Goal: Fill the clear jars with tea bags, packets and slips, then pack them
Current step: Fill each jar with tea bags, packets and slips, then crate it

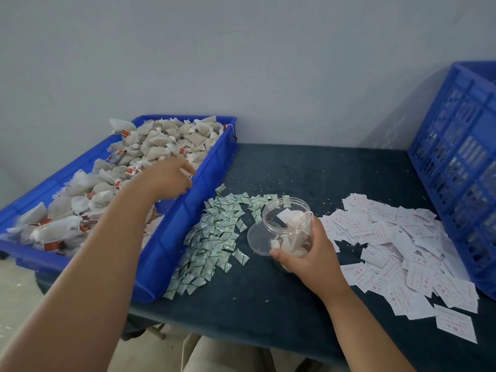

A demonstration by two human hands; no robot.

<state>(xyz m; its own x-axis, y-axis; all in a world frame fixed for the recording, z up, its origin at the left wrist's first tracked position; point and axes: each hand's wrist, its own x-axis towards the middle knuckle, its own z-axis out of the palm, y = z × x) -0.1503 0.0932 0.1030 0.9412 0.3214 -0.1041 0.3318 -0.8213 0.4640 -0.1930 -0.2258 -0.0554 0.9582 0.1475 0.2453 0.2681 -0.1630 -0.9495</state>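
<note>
My right hand [308,253] grips a clear jar [288,224] tilted toward the left, with a few tea bags and a white slip inside. Its clear lid [256,237] lies flat on the table just left of the jar. My left hand [169,175] reaches into the blue tray [182,237], fingers curled down over the pile of tea bags [161,140]; what it holds is hidden. Small green-and-white packets [214,232] are scattered between tray and jar. White slips with red print [402,251] spread to the right.
A tall blue crate [461,167] stands at the right edge against the slips. The dark blue tablecloth [308,170] carries scattered crumbs. A grey wall rises behind. The tray overhangs the table's left edge.
</note>
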